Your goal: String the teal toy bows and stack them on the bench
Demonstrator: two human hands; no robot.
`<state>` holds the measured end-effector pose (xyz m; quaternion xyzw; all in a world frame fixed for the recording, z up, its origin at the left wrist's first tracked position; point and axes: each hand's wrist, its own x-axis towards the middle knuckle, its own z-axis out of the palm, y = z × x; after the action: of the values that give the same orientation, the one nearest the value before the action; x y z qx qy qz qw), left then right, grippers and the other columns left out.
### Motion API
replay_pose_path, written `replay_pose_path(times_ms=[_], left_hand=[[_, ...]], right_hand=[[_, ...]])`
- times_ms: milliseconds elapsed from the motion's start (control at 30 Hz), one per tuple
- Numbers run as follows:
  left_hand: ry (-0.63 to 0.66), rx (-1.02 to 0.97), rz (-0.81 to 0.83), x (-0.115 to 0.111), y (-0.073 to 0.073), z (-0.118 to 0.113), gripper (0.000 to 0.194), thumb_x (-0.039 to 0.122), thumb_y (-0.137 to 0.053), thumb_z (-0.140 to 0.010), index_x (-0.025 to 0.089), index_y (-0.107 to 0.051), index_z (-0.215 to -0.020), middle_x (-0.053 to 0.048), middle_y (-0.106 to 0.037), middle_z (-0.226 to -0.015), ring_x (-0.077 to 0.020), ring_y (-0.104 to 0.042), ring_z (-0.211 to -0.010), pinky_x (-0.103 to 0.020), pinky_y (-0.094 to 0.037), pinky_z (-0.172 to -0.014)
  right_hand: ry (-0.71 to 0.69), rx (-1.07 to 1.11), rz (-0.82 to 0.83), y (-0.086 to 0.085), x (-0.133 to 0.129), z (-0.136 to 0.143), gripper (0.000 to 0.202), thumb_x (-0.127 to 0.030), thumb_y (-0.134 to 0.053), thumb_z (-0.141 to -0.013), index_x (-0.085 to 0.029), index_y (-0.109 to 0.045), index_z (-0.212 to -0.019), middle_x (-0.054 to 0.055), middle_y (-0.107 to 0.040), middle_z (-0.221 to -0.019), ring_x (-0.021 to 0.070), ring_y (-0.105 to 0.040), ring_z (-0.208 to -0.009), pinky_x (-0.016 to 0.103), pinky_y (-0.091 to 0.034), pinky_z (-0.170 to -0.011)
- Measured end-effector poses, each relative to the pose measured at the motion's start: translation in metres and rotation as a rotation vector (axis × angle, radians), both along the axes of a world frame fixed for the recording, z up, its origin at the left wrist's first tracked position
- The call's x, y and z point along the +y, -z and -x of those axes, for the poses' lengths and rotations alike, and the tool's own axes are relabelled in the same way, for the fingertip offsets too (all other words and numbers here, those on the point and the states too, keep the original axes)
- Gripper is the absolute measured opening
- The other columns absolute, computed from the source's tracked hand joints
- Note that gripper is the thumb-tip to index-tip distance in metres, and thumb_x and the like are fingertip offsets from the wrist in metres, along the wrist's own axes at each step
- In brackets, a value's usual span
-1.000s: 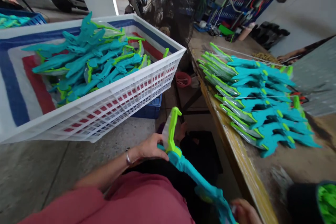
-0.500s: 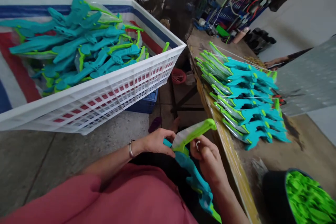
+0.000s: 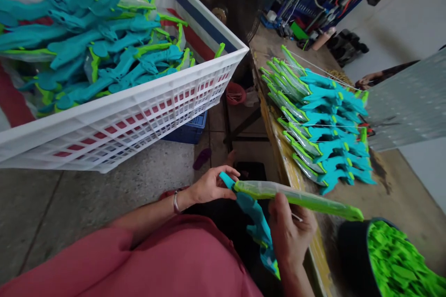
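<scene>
My left hand (image 3: 212, 185) pinches the upper end of a teal plastic figure (image 3: 252, 216), whose jointed-looking body hangs down in front of my lap. A long wing-like part (image 3: 296, 196), clear with a bright green edge, sticks out from its top to the right. My right hand (image 3: 291, 227) is closed at the middle of this wing part, thumb on top; a thin white strip shows at its fingers. The hand partly hides the wing's lower edge. To the right, similar teal and green figures (image 3: 334, 120) lie in a stacked row on the table, with white strings across them.
A white plastic crate (image 3: 156, 102) at left holds a heap of such figures. The wooden table (image 3: 393, 204) has a yellow edge. A black bucket (image 3: 355, 250) of green pieces stands at lower right. Another person's hand (image 3: 369, 80) is beyond the row. A fan (image 3: 230, 4) stands behind.
The green-edged wing part has swung down and to the right, from slanting up to nearly level. My right hand has moved right along with it. The left hand stays near its place.
</scene>
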<state>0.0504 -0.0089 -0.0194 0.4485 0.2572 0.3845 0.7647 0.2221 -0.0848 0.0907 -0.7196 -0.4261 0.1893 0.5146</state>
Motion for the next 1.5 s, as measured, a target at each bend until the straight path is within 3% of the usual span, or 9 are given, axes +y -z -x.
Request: replay_pose_path(times_ms=[167, 333, 633, 833, 1067, 1233, 1300, 1400, 1500], left_hand=[[-0.022, 0.023, -0.165, -0.002, -0.001, -0.004, 0.059, 0.025, -0.087, -0.076, 0.021, -0.058, -0.127, -0.008, -0.071, -0.112, -0.0216, -0.069, -0.099, -0.034, -0.053, -0.090], [0.041, -0.007, -0.174, -0.002, -0.005, -0.010, 0.050, 0.024, -0.084, -0.078, 0.020, -0.054, -0.118, -0.006, -0.070, -0.105, -0.0198, -0.066, -0.092, -0.034, -0.052, -0.086], [0.137, -0.042, -0.147, 0.001, 0.000, -0.008, 0.050, 0.027, -0.082, -0.077, 0.022, -0.049, -0.115, 0.001, -0.062, -0.092, -0.0165, -0.060, -0.084, -0.031, -0.049, -0.079], [0.142, 0.084, -0.140, 0.005, 0.012, -0.003, 0.046, 0.026, -0.082, -0.076, 0.022, -0.051, -0.110, 0.005, -0.057, -0.085, -0.0145, -0.055, -0.078, -0.028, -0.045, -0.073], [0.124, 0.020, -0.094, 0.007, 0.016, 0.001, 0.045, 0.027, -0.084, -0.076, 0.020, -0.054, -0.108, 0.003, -0.061, -0.090, -0.0154, -0.058, -0.083, -0.029, -0.046, -0.078], [0.159, 0.009, -0.007, 0.024, 0.021, 0.009, 0.053, 0.032, -0.089, -0.072, 0.019, -0.058, -0.113, -0.001, -0.068, -0.094, -0.0176, -0.064, -0.085, -0.030, -0.049, -0.079], [0.072, -0.022, -0.028, 0.034, 0.016, 0.016, 0.061, 0.032, -0.090, -0.071, 0.021, -0.058, -0.121, -0.006, -0.071, -0.109, -0.0211, -0.067, -0.098, -0.033, -0.050, -0.088], [-0.075, -0.054, -0.128, 0.043, -0.004, 0.023, 0.069, 0.026, -0.091, -0.070, 0.023, -0.057, -0.130, -0.011, -0.067, -0.130, -0.0256, -0.063, -0.119, -0.037, -0.047, -0.102], [-0.128, 0.024, -0.144, 0.042, -0.028, 0.020, 0.047, 0.025, -0.084, -0.078, 0.020, -0.061, -0.119, -0.010, -0.070, -0.120, -0.0245, -0.066, -0.112, -0.037, -0.049, -0.098]], right_hand=[[-0.126, -0.070, 0.009, -0.004, 0.001, -0.004, 0.035, -0.050, -0.080, -0.081, -0.017, -0.073, -0.077, -0.001, -0.059, -0.053, 0.0140, -0.051, -0.046, 0.025, -0.040, -0.045], [-0.326, -0.247, -0.011, -0.009, 0.015, -0.006, 0.026, -0.044, -0.078, -0.086, -0.018, -0.075, -0.082, 0.000, -0.069, -0.066, 0.0140, -0.057, -0.056, 0.024, -0.044, -0.053], [-0.539, -0.246, 0.132, -0.020, 0.042, 0.003, 0.037, -0.045, -0.069, -0.093, -0.019, -0.056, -0.071, -0.006, -0.045, -0.058, 0.0080, -0.035, -0.053, 0.020, -0.029, -0.047], [-0.566, -0.179, 0.202, -0.004, 0.048, 0.010, 0.036, -0.049, -0.065, -0.094, -0.019, -0.057, -0.076, -0.005, -0.048, -0.062, 0.0092, -0.039, -0.057, 0.021, -0.031, -0.051], [-0.609, -0.078, 0.246, 0.001, 0.064, 0.013, 0.035, -0.050, -0.069, -0.089, -0.018, -0.062, -0.077, -0.004, -0.052, -0.062, 0.0098, -0.041, -0.056, 0.022, -0.031, -0.051], [-0.564, 0.052, 0.256, 0.019, 0.068, 0.014, 0.033, -0.051, -0.072, -0.086, -0.018, -0.069, -0.087, -0.001, -0.062, -0.070, 0.0124, -0.048, -0.062, 0.024, -0.037, -0.056], [-0.562, 0.093, 0.262, 0.028, 0.069, 0.016, 0.034, -0.052, -0.072, -0.086, -0.017, -0.070, -0.087, 0.000, -0.063, -0.071, 0.0129, -0.048, -0.063, 0.024, -0.038, -0.057], [-0.586, 0.168, 0.265, 0.036, 0.070, 0.022, 0.035, -0.052, -0.072, -0.086, -0.017, -0.070, -0.087, -0.001, -0.062, -0.071, 0.0124, -0.046, -0.063, 0.024, -0.036, -0.057], [-0.584, 0.323, 0.267, 0.038, 0.067, 0.029, 0.043, -0.060, -0.065, -0.090, -0.018, -0.065, -0.082, -0.004, -0.049, -0.064, 0.0102, -0.037, -0.057, 0.024, -0.029, -0.051]])
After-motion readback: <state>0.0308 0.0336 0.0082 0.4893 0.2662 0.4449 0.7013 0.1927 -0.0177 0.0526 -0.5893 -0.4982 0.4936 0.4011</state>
